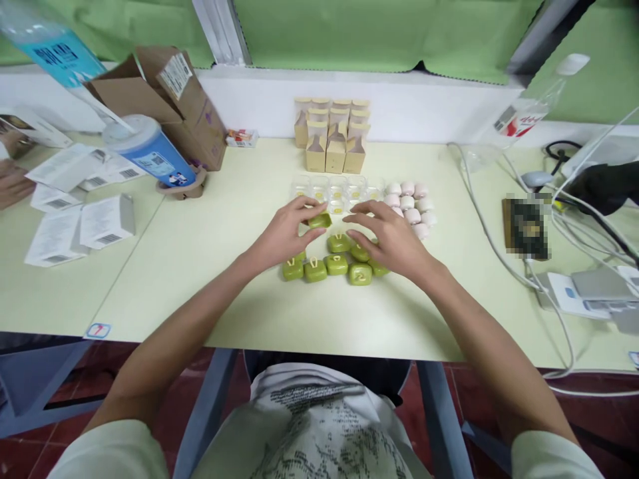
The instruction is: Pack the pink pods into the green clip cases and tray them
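Between the thumb and fingers of my left hand [283, 234] is a small green case piece [320, 221], tilted so that a hollow inside seems to show. My right hand [394, 241] hovers just right of it, thumb and fingers apart, with nothing seen in its grasp. Below both hands lie several rounded green cases [315, 269] with pale loops or marks on top; my right hand hides some of them. Behind my fingers stand clear plastic holders [356, 189] with yellow centres. Several pale pink and white rounded pieces [412, 215] are grouped to their right.
Small open cardboard boxes [335, 153] stand in rows by the wall. At left are a blue cup [154, 156], a brown carton [174, 100] and white boxes [107, 223], with another person's hand [12, 183] at the edge. Cables [479, 219] and a clear bottle [524, 120] occupy the right.
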### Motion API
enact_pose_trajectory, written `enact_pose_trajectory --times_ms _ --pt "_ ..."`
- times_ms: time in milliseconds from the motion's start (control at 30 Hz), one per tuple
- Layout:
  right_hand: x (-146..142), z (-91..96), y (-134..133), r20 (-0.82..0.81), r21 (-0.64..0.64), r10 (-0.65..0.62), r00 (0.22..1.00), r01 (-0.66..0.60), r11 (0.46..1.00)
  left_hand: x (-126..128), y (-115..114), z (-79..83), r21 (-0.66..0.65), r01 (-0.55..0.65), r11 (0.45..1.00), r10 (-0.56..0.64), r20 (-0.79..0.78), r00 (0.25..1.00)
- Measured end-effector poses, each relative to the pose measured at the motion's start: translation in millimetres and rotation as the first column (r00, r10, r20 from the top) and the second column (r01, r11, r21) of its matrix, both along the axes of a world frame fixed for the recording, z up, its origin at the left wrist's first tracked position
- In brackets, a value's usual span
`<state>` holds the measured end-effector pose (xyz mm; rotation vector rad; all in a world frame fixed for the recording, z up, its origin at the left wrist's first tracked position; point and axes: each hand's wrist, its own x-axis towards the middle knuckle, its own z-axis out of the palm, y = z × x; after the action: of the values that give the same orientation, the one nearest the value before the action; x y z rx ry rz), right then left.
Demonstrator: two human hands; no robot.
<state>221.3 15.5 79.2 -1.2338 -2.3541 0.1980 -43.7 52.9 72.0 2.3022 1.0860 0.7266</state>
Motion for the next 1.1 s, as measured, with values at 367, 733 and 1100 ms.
enact_pose_trajectory --times_ms 367,733,1100 --pt "-22.6 24.0 41.0 -0.097 0.386 0.045 0.994 -0.004 0.922 29.0 18.8 66.0 0.079 0.066 0.995 -0.068 0.015 0.998" --pt "-19.2 9.5 36.3 -0.019 0.255 0.099 0.995 -0.091 0.963 24.1 27.0 63.5 -0.02 0.168 0.986 -0.169 -0.074 0.983" --pt "-10.7 20.1 37.7 -0.183 0.17 0.135 0.974 -0.103 0.98 32.1 25.0 52.5 -0.045 0.088 0.995 -0.082 0.114 0.99"
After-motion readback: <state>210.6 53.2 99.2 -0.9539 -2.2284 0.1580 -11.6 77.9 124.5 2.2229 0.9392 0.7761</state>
